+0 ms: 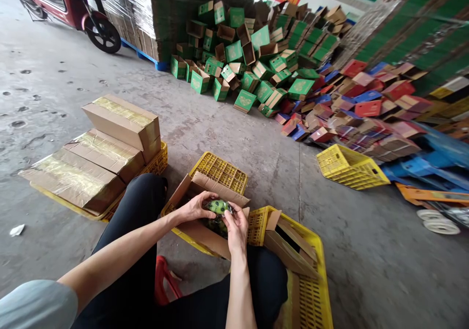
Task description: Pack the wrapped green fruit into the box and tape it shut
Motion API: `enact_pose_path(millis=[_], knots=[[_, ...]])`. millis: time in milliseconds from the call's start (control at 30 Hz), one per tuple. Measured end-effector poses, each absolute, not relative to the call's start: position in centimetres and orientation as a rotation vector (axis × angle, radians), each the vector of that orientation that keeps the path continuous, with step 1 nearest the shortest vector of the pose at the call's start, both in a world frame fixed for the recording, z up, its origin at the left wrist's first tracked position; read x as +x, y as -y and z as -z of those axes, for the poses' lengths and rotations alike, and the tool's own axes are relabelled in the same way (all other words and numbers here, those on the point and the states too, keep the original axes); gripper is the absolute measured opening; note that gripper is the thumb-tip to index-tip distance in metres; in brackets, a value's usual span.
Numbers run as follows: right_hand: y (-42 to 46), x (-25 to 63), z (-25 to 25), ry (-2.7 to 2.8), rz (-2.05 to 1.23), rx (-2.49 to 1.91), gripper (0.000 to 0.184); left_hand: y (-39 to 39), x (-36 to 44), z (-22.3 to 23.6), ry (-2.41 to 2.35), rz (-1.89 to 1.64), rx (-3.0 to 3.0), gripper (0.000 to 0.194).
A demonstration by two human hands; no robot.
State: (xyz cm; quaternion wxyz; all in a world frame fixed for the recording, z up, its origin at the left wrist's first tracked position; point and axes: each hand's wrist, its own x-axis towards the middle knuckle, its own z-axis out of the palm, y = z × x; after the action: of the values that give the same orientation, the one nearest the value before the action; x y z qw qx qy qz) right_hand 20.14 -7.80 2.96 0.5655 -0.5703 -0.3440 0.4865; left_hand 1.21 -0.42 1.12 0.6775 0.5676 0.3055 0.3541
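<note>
A small green packet with dark spots (219,207), in shiny clear wrapping, is held between my two hands. My left hand (198,207) grips its left end with curled fingers. At the right end, the thumb and fingers of my right hand (237,225) close on it. Under my hands is an open cardboard box (207,235) with its flaps spread, resting on a yellow plastic crate (172,209). More dark green packets show partly inside the box; my hands hide much of them. What exactly the wrapping contains I cannot make out.
Taped cartons (93,160) fill a yellow crate at left. Another yellow crate (318,270) with an open carton (291,243) stands by my right knee. Piled green boxes (245,100) and red and blue boxes (367,108) lie ahead. A scooter (73,6) is parked upper left.
</note>
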Motion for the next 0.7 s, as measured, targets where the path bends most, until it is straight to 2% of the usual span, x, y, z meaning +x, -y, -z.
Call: enact_pose_path(millis=[100, 200, 333, 500, 700], knots=[[7.9, 20.1, -3.2, 0.786, -1.124, -1.318, 0.044, 0.7, 1.3, -1.6, -0.629, -0.744, 1.108, 0.094], [8.0, 20.1, -3.0, 0.817, -1.091, -1.311, 0.045, 1.0, 1.2, -2.0, -0.598, -0.614, 0.958, 0.079], [8.1, 20.2, -2.5, 0.918, -1.075, -1.322, 0.059, 0.9, 1.0, -2.3, -0.591, -0.656, 0.953, 0.065], [8.1, 20.1, -2.3, 0.924, -1.171, -1.331, 0.078, 0.6, 0.7, -2.7, -0.596, -0.733, 1.104, 0.062], [8.0, 20.0, -2.3, 0.927, -1.184, -1.308, 0.074, 0.5, 0.6, -2.4, -0.608, -0.756, 1.15, 0.069]])
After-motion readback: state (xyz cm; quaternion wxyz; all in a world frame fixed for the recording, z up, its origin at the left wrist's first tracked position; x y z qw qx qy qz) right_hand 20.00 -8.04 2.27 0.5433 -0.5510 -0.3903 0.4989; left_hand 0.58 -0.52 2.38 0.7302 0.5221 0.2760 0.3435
